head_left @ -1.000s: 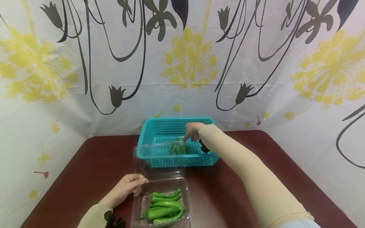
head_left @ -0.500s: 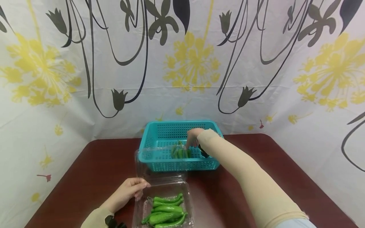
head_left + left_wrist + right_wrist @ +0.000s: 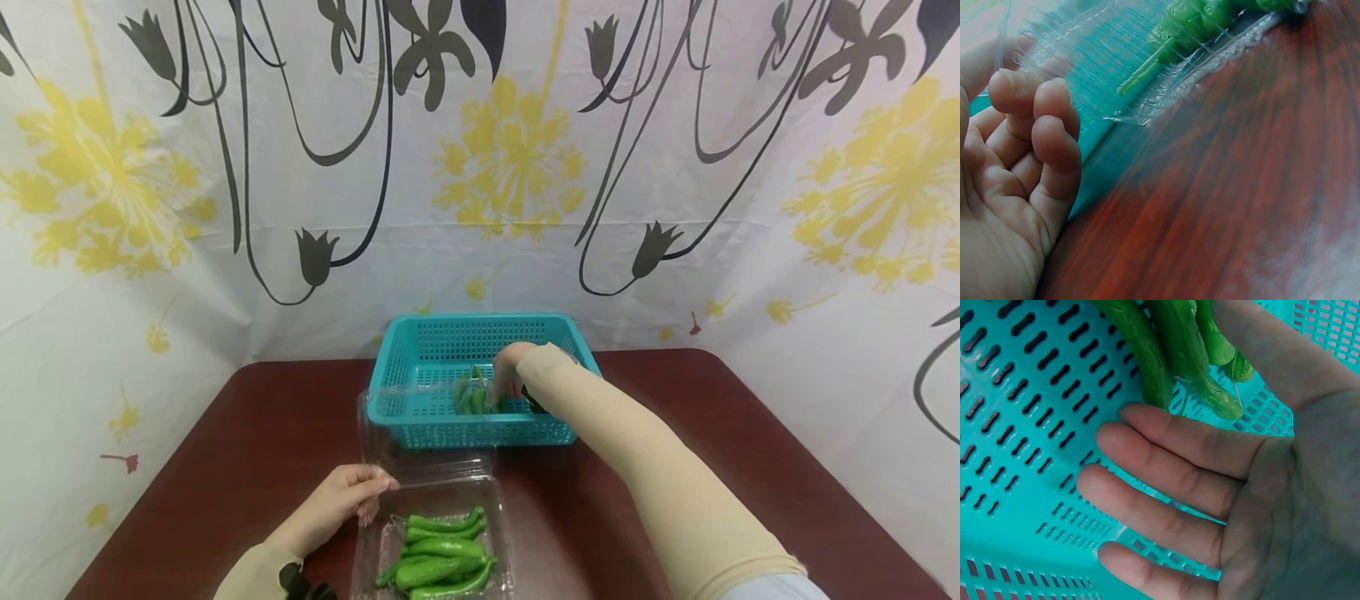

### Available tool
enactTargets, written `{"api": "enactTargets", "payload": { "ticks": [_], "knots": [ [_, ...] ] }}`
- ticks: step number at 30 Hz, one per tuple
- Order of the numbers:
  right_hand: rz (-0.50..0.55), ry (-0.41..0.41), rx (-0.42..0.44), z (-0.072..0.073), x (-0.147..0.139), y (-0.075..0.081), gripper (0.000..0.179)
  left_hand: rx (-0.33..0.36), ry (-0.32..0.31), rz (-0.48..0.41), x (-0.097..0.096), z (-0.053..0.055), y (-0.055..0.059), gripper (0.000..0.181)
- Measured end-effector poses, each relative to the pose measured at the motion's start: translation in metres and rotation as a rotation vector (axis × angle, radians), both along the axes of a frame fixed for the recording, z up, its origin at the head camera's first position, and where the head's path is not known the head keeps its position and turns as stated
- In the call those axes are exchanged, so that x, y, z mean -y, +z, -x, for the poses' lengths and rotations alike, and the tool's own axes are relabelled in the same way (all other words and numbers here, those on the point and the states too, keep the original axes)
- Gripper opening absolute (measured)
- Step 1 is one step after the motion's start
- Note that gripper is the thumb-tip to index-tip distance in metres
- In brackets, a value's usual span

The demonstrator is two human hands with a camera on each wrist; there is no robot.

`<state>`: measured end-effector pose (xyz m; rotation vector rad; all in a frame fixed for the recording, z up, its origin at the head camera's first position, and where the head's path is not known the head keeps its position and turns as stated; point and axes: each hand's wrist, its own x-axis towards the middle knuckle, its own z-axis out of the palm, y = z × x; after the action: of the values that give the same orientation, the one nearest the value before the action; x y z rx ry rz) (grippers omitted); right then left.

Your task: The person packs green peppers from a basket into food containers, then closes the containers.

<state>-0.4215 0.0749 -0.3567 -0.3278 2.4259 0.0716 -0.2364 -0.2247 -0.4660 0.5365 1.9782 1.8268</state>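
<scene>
My left hand [image 3: 337,504] pinches the left edge of a hinged clear plastic box [image 3: 501,517], near where its raised lid joins. Several green peppers [image 3: 447,547] lie inside this box. In the left wrist view the fingers curl at the plastic edge; the thumb is partly hidden. My right hand [image 3: 510,367] reaches down into a turquoise basket [image 3: 480,318]. The right wrist view has its fingers [image 3: 1166,469] extended and apart, just beside several green peppers [image 3: 1175,337] on the basket floor, with nothing gripped.
The box's clear lid [image 3: 375,433] leans back against the basket's front wall. Both containers stand on a dark red-brown table [image 3: 285,417]. A patterned white cloth [image 3: 480,267] hangs behind and at both sides.
My right hand has sunk lower into the basket, closer to the peppers. The left hand keeps its hold on the box edge. The head view has shifted slightly.
</scene>
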Motion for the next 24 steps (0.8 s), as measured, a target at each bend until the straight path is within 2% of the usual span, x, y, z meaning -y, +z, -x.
{"api": "enactTargets", "payload": {
  "ticks": [6, 13, 20, 24],
  "knots": [
    [-0.02, -0.021, 0.05, 0.005, 0.001, -0.004, 0.047, -0.023, -0.004, -0.018, -0.001, 0.0, 0.001, 0.027],
    [-0.028, -0.01, 0.038, 0.005, 0.001, -0.008, 0.042, -0.038, -0.021, -0.066, -0.001, -0.001, 0.001, 0.027],
    [0.04, -0.035, 0.013, 0.002, -0.002, -0.01, 0.031, -0.03, -0.027, -0.079, -0.002, -0.001, 0.0, 0.028],
    [0.072, -0.056, -0.001, 0.002, -0.005, -0.013, 0.032, -0.029, -0.029, -0.08, -0.002, -0.001, 0.0, 0.028]
  ]
}}
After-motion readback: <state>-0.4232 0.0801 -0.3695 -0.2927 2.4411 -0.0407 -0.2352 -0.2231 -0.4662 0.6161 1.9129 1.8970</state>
